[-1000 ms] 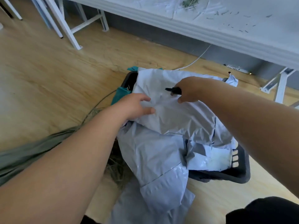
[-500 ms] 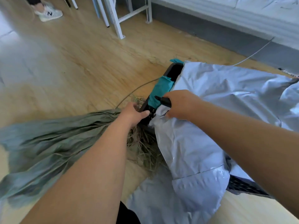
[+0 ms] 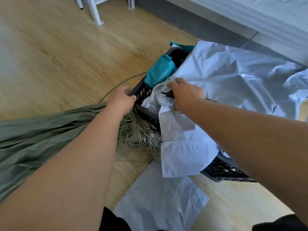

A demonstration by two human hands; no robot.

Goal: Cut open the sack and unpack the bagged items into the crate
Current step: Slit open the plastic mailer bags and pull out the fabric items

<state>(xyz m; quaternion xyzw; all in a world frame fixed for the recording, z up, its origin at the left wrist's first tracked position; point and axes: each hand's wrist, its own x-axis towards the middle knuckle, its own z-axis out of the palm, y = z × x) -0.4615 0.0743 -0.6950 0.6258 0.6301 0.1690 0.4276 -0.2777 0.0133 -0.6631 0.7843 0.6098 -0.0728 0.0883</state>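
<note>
No readable text or labels.

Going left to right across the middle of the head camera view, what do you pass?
Green sack → left hand on the black crate → teal bag → right hand → big grey bag.

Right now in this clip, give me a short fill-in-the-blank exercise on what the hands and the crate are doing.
1. The left hand grips the rim of the black ____.
2. The right hand holds a small black tool against the ____ plastic bags piled in the crate.
3. A ____ bag sticks up at the crate's far corner.
4. The emptied green sack lies on the wooden ____.

Missing words: crate; grey; teal; floor
</note>
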